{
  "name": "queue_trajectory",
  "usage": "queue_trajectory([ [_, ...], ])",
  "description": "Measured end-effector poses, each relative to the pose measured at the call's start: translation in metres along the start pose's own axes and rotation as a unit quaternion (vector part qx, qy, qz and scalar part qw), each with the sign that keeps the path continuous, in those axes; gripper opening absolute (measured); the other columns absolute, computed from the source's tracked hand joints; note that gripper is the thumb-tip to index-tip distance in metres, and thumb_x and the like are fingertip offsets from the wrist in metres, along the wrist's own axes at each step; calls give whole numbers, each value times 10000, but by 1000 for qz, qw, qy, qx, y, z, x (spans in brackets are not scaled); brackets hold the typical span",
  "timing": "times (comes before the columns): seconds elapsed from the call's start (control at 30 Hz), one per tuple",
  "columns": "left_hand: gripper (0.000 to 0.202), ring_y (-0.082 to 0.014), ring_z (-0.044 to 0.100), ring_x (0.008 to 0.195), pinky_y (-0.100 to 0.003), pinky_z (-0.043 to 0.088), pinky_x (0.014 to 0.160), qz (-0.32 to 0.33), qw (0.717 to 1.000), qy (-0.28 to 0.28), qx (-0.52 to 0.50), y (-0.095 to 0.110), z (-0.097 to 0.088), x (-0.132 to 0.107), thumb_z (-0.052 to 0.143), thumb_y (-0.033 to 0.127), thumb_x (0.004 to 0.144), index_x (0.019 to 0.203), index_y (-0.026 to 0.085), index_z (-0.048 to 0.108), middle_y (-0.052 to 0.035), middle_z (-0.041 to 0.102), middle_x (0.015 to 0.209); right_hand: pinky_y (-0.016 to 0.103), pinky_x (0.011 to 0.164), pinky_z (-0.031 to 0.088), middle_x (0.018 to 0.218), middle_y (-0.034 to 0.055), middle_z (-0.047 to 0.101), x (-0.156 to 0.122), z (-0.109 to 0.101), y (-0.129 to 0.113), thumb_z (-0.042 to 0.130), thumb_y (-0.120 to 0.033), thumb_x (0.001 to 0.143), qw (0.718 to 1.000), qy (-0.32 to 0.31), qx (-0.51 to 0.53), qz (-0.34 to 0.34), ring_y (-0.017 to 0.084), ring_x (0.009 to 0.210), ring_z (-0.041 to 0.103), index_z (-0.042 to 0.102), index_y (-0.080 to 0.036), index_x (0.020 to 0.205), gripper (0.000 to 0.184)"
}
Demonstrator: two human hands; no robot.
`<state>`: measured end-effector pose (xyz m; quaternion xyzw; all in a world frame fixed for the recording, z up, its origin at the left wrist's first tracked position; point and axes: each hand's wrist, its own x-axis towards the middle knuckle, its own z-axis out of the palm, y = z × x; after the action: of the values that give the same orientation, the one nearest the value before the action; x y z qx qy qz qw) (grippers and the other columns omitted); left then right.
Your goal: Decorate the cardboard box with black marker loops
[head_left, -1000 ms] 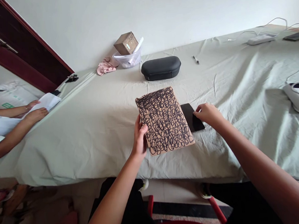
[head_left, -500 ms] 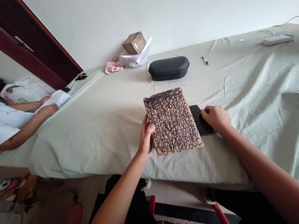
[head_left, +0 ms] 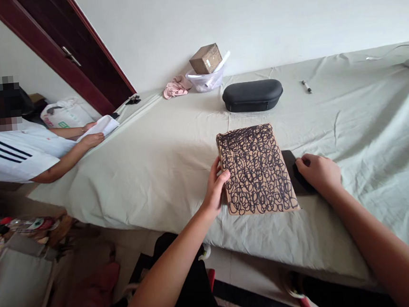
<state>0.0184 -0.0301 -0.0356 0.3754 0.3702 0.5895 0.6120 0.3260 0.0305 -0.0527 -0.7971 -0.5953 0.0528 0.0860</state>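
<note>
The left hand (head_left: 218,190) holds a brown cardboard box (head_left: 256,172) by its left side, thumb on the upper face and fingers behind. Black looping scribbles cover that face. The box is close to the table's front edge, its lower edge nearest the person; whether it rests fully on the cloth cannot be told. A dark flat slab (head_left: 290,161) shows at the right side of the box, partly hidden by it. The right hand (head_left: 319,173) is at the slab's right side, fingers bunched narrowly; whether they grip it cannot be told.

Farther in, towards the back edge of the table (head_left: 162,157), lies a black case (head_left: 252,96), with a pen (head_left: 306,87) to its right. Left of the case, by the back edge, a clear tub (head_left: 205,81) carries a small brown carton (head_left: 206,59), and a pink cloth (head_left: 177,86) lies just beside it. At the table's left edge another person (head_left: 21,150) holds white paper (head_left: 102,128).
</note>
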Motion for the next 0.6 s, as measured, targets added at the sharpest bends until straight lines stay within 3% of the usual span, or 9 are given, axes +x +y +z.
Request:
queue_trajectory([
  [0.37, 734, -329, 581, 1324, -492, 477, 1104, 3, 1000, 1, 8, -1, 1, -1, 769, 477, 822, 1489, 298, 522, -91, 601, 1452, 379, 672, 383, 986, 139, 743, 0, 0, 1, 422, -473, 1002, 1000, -4, 10, 1, 344, 977, 695, 670, -227, 901, 364],
  [0.5, 785, -341, 568, 1334, -496, 473, 1102, 3, 1000, -3, 11, 0, 3, -1, 782, 478, 809, 1512, 280, 496, -106, 572, 1491, 419, 725, 435, 1108, 167, 735, -13, -11, -15, 513, -647, 951, 999, -46, -22, 8, 372, 1041, 692, 649, -201, 1029, 473],
  [0.6, 811, -361, 553, 1354, -511, 469, 1109, -6, 1000, 0, -1, 2, 3, -1, 802, 481, 780, 1504, 274, 502, -114, 572, 1487, 446, 864, 480, 1266, 234, 674, -20, -17, -26, 577, -624, 930, 996, -62, -63, 1, 394, 1222, 626, 602, -109, 1187, 576],
])
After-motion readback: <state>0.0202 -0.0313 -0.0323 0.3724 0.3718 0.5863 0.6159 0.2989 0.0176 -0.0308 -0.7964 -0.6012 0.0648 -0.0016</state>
